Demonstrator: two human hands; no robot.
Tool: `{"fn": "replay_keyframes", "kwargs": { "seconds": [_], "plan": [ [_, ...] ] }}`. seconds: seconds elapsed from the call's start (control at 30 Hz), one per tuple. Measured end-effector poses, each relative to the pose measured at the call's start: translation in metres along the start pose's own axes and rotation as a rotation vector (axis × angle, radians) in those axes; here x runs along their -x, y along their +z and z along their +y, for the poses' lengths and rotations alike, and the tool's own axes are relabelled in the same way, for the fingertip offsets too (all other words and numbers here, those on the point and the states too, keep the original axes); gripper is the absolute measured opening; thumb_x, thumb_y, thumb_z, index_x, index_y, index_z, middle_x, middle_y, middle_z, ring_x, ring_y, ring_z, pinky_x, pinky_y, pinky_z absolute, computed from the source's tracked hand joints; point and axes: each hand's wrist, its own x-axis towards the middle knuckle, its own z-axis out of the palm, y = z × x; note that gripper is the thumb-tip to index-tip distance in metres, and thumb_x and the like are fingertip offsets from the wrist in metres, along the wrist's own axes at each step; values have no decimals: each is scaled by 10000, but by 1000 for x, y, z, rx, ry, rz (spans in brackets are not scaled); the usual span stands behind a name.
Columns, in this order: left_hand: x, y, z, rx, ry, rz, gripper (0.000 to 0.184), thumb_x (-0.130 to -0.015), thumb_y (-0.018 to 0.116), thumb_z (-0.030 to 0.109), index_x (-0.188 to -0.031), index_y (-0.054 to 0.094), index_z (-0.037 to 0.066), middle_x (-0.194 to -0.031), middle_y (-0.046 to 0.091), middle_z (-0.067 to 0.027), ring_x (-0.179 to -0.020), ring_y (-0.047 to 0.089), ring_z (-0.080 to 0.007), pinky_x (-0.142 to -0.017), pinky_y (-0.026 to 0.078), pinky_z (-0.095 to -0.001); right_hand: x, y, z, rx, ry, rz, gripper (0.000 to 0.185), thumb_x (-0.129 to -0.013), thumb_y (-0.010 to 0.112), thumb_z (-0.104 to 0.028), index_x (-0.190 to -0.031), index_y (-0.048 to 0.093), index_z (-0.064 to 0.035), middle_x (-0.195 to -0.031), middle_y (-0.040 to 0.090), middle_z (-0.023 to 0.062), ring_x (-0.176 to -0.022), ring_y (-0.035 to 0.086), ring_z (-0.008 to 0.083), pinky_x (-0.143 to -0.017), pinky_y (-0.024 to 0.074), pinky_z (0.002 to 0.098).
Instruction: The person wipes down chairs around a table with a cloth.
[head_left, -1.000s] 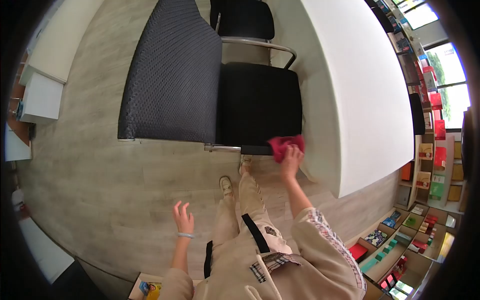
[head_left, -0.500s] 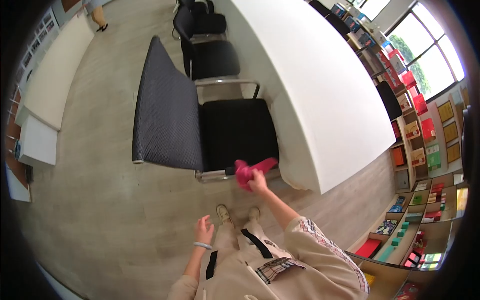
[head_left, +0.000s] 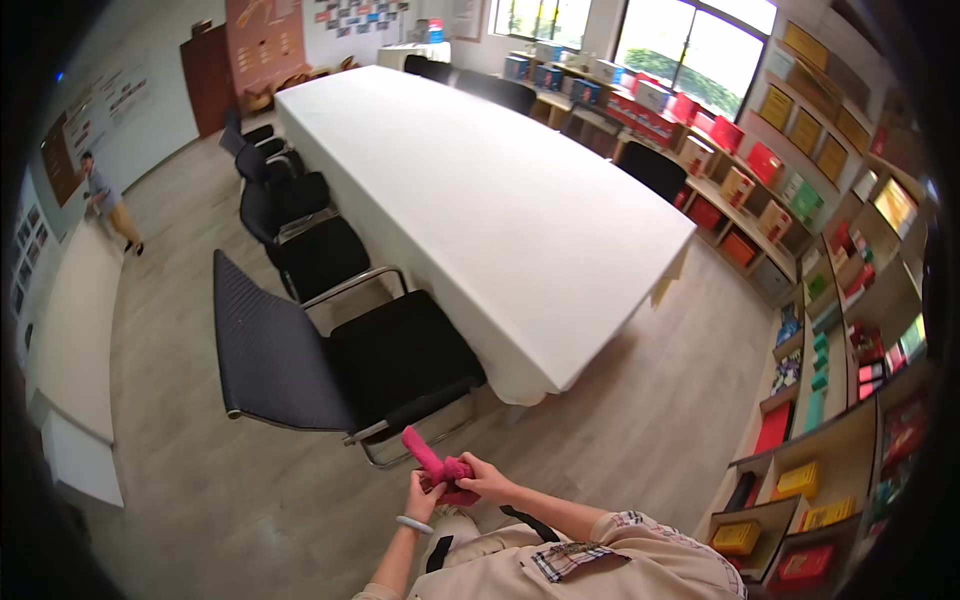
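A bunched pink cloth (head_left: 424, 453) is held in front of my body, one end sticking up toward the nearest chair. My right hand (head_left: 485, 478) grips its thicker, crumpled part. From the other side, my left hand (head_left: 423, 496), with a pale band at the wrist, closes its fingers on the lower part of the cloth. Just beyond my hands stands a black chair (head_left: 400, 350) with a metal frame and armrest, its seat turned toward the table.
A long table with a white cover (head_left: 470, 210) stretches away, with more black chairs (head_left: 325, 258) along its left side. Shelves with boxes (head_left: 795, 480) line the right. Another person (head_left: 105, 200) stands by a pale counter (head_left: 80, 330) at the far left.
My left hand has come up from my side and taken hold of the pink cloth. My right hand has drawn the cloth back from the chair toward my body. The view has tilted up.
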Motion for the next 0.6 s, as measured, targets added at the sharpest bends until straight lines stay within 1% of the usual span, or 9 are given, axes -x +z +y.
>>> {"fn": "replay_keyframes", "kwargs": {
  "seconds": [0.03, 0.07, 0.1, 0.17, 0.2, 0.3, 0.4, 0.53, 0.6],
  "plan": [
    [2, 12, 0, -13, 37, -38, 262, -794, 565, 82, -982, 384, 54, -942, 529, -70, -868, 534, -142, -781, 458, -283, 8, -12, 7, -5, 37, 0, 425, -770, 600, -164, -1130, 411, -40, -1043, 502, 119, -978, 484, 162, -843, 406, 294],
    [5, 23, 1, -24, 74, -75, 243, -779, 549, 42, -964, 391, 59, -913, 527, -58, -846, 534, -136, -767, 462, -277, 21, -18, 14, -117, -150, 64, 466, -781, 605, -184, -1166, 389, -34, -1111, 466, 120, -1025, 457, 157, -874, 390, 293],
    [8, 35, 1, -34, 111, -112, 234, -764, 533, 1, -945, 398, 64, -883, 524, -47, -825, 534, -129, -754, 465, -271, 40, -23, 33, -87, -151, 111, 510, -786, 608, -209, -1198, 367, -28, -1160, 433, 130, -1065, 439, 176, -900, 376, 301],
    [17, 59, 5, 269, 69, -172, 245, -734, 494, -32, -937, 404, 73, -871, 519, -39, -800, 532, -128, -734, 467, -265, 78, -34, 75, -26, -148, 204, 599, -795, 613, -258, -1260, 321, -17, -1258, 367, 150, -1145, 403, 215, -950, 348, 318],
    [19, 70, 5, 349, 33, -195, 248, -724, 480, -40, -930, 407, 77, -867, 518, -39, -791, 532, -131, -726, 469, -268, 106, -44, 95, 13, -104, 228, 579, -793, 610, -257, -1245, 335, -22, -1239, 374, 148, -1132, 410, 217, -939, 352, 317],
    [30, 97, 8, 436, -30, -221, 254, -705, 450, -55, -914, 413, 85, -857, 516, -40, -774, 534, -139, -708, 473, -282, 216, -62, 148, 78, 182, 194, 519, -788, 601, -254, -1202, 375, -38, -1185, 394, 141, -1091, 428, 222, -905, 363, 317],
    [39, 112, 5, 499, -55, -226, 232, -715, 431, -38, -911, 411, 85, -849, 519, -52, -772, 540, -161, -710, 478, -309, 312, -62, 169, 27, 402, 148, 461, -782, 593, -250, -1159, 416, -54, -1131, 414, 134, -1050, 447, 227, -871, 374, 316],
    [58, 127, -3, 483, -100, -204, 220, -720, 405, -25, -914, 413, 79, -853, 519, -65, -770, 543, -185, -729, 475, -332, 367, -55, 172, -6, 443, 220, 386, -774, 581, -246, -1102, 470, -75, -1059, 441, 125, -996, 472, 233, -826, 389, 315],
    [55, 128, -18, 468, -101, -244, 236, -718, 388, -11, -940, 411, 66, -923, 527, -90, -847, 546, -221, -758, 480, -369, 369, -46, 175, 15, 408, 297, 351, -771, 575, -244, -1073, 497, -85, -1023, 455, 120, -969, 484, 237, -803, 396, 315]
  ]
}}
